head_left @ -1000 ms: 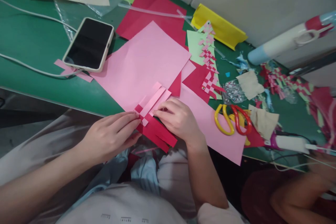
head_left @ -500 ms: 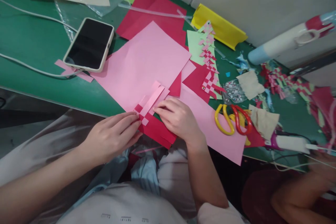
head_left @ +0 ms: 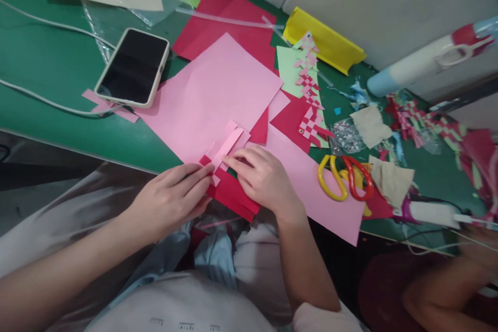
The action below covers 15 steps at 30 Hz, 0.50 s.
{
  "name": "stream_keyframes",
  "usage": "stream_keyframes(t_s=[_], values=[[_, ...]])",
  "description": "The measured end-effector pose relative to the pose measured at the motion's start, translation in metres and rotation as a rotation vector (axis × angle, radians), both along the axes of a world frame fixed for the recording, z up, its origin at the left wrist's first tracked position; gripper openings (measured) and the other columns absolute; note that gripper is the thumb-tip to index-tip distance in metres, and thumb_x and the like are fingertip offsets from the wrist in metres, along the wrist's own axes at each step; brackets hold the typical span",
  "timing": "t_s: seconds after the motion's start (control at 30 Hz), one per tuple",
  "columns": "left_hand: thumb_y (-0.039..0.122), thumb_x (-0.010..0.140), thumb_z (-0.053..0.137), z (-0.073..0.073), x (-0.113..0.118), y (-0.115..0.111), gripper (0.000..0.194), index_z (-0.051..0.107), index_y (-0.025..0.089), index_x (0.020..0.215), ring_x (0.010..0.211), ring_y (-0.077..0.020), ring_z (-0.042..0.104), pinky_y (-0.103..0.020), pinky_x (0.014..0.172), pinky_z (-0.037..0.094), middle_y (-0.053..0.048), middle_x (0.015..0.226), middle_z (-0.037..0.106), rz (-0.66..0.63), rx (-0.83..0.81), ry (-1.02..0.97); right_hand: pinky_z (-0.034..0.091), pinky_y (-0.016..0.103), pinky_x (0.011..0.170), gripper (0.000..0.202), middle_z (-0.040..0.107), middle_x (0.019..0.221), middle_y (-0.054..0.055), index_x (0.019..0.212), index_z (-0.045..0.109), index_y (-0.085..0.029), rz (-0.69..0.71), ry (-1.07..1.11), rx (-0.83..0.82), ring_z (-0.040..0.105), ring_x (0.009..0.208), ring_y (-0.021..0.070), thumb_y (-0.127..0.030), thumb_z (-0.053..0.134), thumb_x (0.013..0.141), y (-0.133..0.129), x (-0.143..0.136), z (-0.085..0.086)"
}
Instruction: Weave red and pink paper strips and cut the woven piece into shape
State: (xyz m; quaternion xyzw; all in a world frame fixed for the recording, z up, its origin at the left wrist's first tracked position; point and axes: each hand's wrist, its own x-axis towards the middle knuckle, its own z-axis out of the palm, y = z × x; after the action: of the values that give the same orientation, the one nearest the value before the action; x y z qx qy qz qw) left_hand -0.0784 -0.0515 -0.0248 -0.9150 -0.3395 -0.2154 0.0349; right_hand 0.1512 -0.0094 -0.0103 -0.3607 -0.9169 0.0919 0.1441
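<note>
A woven piece of red paper strips (head_left: 233,192) and pink paper strips (head_left: 230,144) lies at the table's front edge, over a large pink sheet (head_left: 218,78). My left hand (head_left: 171,194) has its fingers pressed together on the woven part, thumb below the edge. At the other side, my right hand (head_left: 262,176) pinches a pink strip close to the weave, its fingertips near those of my left hand. The red strips stretch out below my right hand.
A phone (head_left: 134,67) with a white cable lies at left. Scissors (head_left: 346,179), woven paper fish (head_left: 309,123), a bag of small eyes (head_left: 346,134) and scraps lie to the right. Another person's arm (head_left: 447,285) is at lower right.
My left fingertips have moved slightly right over the woven squares. My right fingertips have shifted slightly left, closer to them.
</note>
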Motion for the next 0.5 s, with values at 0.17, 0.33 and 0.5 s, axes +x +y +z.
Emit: stream_keyframes(t_s=[0.17, 0.33, 0.5], values=[[0.024, 0.084, 0.061, 0.0017, 0.0008, 0.0017, 0.026, 0.064, 0.011, 0.106, 0.1, -0.0265, 0.065, -0.04, 0.086, 0.057, -0.013, 0.119, 0.068, -0.01, -0.01, 0.013, 0.044, 0.038, 0.082, 0.041, 0.061, 0.097, 0.01, 0.125, 0.062, -0.022, -0.034, -0.076, -0.023, 0.05, 0.092, 0.0221, -0.009, 0.04, 0.093, -0.001, -0.0035, -0.0026], [0.022, 0.083, 0.062, 0.0014, 0.0012, 0.0012, 0.027, 0.063, 0.01, 0.107, 0.1, -0.0264, 0.065, -0.039, 0.087, 0.056, -0.013, 0.117, 0.069, -0.015, 0.0, -0.008, 0.043, 0.037, 0.083, 0.037, 0.06, 0.096, 0.01, 0.12, 0.064, -0.021, -0.045, -0.067, -0.034, 0.049, 0.092, 0.0217, -0.01, 0.04, 0.094, -0.0012, -0.0048, -0.0042], [0.023, 0.08, 0.065, 0.0011, -0.0011, -0.002, 0.034, 0.059, 0.014, 0.112, 0.102, -0.0277, 0.064, -0.043, 0.089, 0.052, -0.014, 0.117, 0.068, 0.047, -0.078, -0.091, 0.042, 0.037, 0.083, 0.036, 0.06, 0.097, 0.01, 0.119, 0.064, -0.022, -0.048, -0.06, -0.037, 0.049, 0.092, 0.0219, -0.01, 0.041, 0.094, -0.0012, -0.0044, -0.0052]])
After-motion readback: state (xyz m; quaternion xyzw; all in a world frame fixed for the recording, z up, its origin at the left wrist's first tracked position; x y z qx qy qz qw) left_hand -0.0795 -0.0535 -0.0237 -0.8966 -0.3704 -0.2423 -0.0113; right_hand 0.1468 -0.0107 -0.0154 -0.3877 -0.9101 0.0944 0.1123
